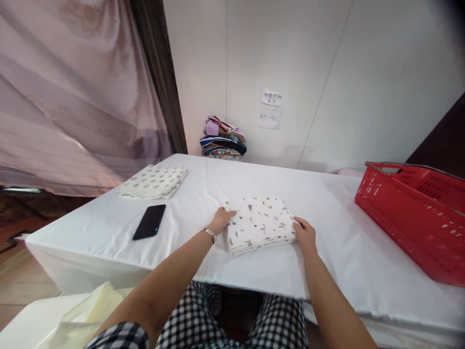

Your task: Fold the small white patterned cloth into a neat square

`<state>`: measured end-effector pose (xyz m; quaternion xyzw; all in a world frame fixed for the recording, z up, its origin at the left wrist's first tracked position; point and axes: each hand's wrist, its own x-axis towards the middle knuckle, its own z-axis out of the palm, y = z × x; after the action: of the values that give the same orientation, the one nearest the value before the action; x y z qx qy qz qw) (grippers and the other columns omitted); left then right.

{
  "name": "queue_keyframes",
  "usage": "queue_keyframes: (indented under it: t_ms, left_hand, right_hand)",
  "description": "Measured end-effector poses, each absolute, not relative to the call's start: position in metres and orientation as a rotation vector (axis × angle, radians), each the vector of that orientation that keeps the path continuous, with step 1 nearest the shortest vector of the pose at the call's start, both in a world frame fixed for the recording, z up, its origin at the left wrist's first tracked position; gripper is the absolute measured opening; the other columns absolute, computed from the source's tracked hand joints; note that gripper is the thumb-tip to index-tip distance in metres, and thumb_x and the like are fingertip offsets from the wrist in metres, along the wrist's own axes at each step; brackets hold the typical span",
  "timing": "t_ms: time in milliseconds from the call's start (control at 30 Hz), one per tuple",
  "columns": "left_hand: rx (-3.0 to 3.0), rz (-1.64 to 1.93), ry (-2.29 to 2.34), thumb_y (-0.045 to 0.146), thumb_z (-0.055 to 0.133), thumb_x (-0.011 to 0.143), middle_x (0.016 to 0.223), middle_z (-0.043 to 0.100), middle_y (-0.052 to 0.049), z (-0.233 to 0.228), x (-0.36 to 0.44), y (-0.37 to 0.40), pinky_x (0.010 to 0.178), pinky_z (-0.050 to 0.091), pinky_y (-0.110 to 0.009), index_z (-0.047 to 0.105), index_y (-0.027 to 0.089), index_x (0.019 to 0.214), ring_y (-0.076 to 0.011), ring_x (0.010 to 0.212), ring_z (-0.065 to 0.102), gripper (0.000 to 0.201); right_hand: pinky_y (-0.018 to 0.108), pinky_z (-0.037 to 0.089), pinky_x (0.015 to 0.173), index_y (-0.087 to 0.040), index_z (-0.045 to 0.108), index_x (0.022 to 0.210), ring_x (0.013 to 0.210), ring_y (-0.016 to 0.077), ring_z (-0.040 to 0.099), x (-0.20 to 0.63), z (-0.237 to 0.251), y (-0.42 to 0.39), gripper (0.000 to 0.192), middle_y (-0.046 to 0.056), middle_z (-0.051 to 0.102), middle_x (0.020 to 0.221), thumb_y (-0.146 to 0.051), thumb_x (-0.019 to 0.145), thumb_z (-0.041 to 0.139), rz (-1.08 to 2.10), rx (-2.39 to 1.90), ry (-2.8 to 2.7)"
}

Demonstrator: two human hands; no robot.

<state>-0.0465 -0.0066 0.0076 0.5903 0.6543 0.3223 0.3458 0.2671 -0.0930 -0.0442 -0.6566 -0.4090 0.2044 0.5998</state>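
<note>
A folded white cloth [259,223] with small printed figures lies near the front of the white-covered table [298,189]. My left hand [220,220] rests at its left edge, fingers touching the top corner. At the right edge, my right hand [304,235] presses against the folded stack, fingers partly tucked at its side. Neither hand lifts the cloth; it lies flat between them.
A black phone [149,221] lies left of the cloth. Another folded patterned cloth [154,182] sits at the back left. Folded clothes [223,139] are stacked against the wall. A red plastic basket [417,213] stands at the right. Cream fabric [87,312] lies below left.
</note>
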Motion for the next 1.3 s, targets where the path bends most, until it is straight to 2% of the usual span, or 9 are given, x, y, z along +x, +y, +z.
queue_keyframes:
  t_ms: [100,167,267,367,533,700,867,1067,1300]
  left_hand:
    - [1.512,0.861,1.784,0.045,0.061,0.077,0.118,0.062,-0.015,0.020,-0.054,0.012,0.080,0.049,-0.030,0.035,0.013,0.134,-0.0217,0.098,0.064,0.071]
    - [1.555,0.792,1.902,0.044,0.059,0.079,0.124,0.058,-0.016,0.026,-0.062,0.025,0.087,0.046,-0.031,0.029,0.015,0.138,-0.0231,0.106,0.060,0.072]
    - [1.576,0.666,1.982,0.038,0.056,0.081,0.121,0.059,-0.018,0.026,-0.075,0.033,0.088,0.045,-0.033,0.035,0.012,0.133,-0.0250,0.109,0.058,0.062]
    - [1.630,0.599,1.989,0.038,0.052,0.083,0.123,0.057,-0.020,0.021,-0.079,0.027,0.092,0.042,-0.035,0.038,0.010,0.131,-0.0267,0.114,0.055,0.057]
    - [1.789,0.581,1.999,0.034,0.048,0.085,0.138,0.044,-0.019,0.021,-0.069,0.007,0.102,0.034,-0.040,0.037,0.012,0.133,-0.0292,0.126,0.042,0.054]
    - [2.299,0.589,1.921,0.034,0.049,0.085,0.148,0.031,-0.014,0.018,-0.061,-0.020,0.110,0.019,-0.049,0.040,0.017,0.133,-0.0294,0.137,0.024,0.053]
    - [2.338,0.499,1.697,0.040,0.040,0.090,0.144,0.039,-0.006,0.002,-0.069,-0.033,0.109,0.023,-0.049,0.047,0.026,0.128,-0.0243,0.137,0.025,0.041]
    - [2.381,0.712,1.710,0.034,0.035,0.093,0.135,0.051,-0.004,-0.008,-0.076,-0.049,0.111,0.020,-0.045,0.056,0.024,0.120,-0.0207,0.132,0.035,0.036]
    - [2.642,0.717,1.443,0.037,0.036,0.093,0.132,0.054,-0.006,-0.005,-0.070,-0.085,0.113,0.010,-0.049,0.056,0.024,0.122,-0.0226,0.130,0.038,0.037]
  right_hand:
    - [0.039,0.048,0.085,-0.017,0.070,0.095,0.096,0.0249,0.061,0.263,-0.042,-0.095,0.039,0.009,0.068,0.102,-0.039,0.063,0.065,0.533,-1.408,-1.036]
    - [0.036,0.051,0.074,-0.018,0.069,0.097,0.092,0.0240,0.061,0.259,-0.039,-0.096,0.042,0.009,0.068,0.100,-0.041,0.062,0.066,0.601,-1.363,-1.063]
    - [0.031,0.051,0.061,-0.017,0.069,0.098,0.076,0.0198,0.061,0.256,-0.035,-0.097,0.045,0.008,0.068,0.089,-0.046,0.063,0.065,0.651,-1.404,-1.005]
    - [0.030,0.050,0.059,-0.016,0.070,0.094,0.066,0.0163,0.058,0.256,-0.034,-0.097,0.044,0.005,0.067,0.078,-0.047,0.063,0.066,0.669,-1.443,-0.994]
    - [0.030,0.051,0.058,-0.016,0.071,0.089,0.072,0.0193,0.061,0.256,-0.034,-0.095,0.041,0.007,0.070,0.083,-0.046,0.062,0.067,0.682,-1.440,-0.986]
    - [0.032,0.052,0.060,-0.016,0.070,0.088,0.076,0.0226,0.065,0.256,-0.035,-0.096,0.041,0.010,0.071,0.089,-0.048,0.062,0.067,0.699,-1.442,-0.962]
    - [0.031,0.051,0.059,-0.016,0.070,0.086,0.073,0.0220,0.065,0.259,-0.037,-0.097,0.041,0.010,0.071,0.085,-0.049,0.064,0.065,0.669,-1.451,-1.006]
    - [0.031,0.051,0.056,-0.015,0.069,0.084,0.069,0.0200,0.064,0.260,-0.036,-0.097,0.040,0.010,0.070,0.082,-0.048,0.062,0.066,0.649,-1.428,-0.954]
    - [0.030,0.049,0.056,-0.015,0.069,0.084,0.068,0.0186,0.063,0.255,-0.034,-0.099,0.036,0.009,0.070,0.081,-0.045,0.065,0.064,0.589,-1.421,-0.913]
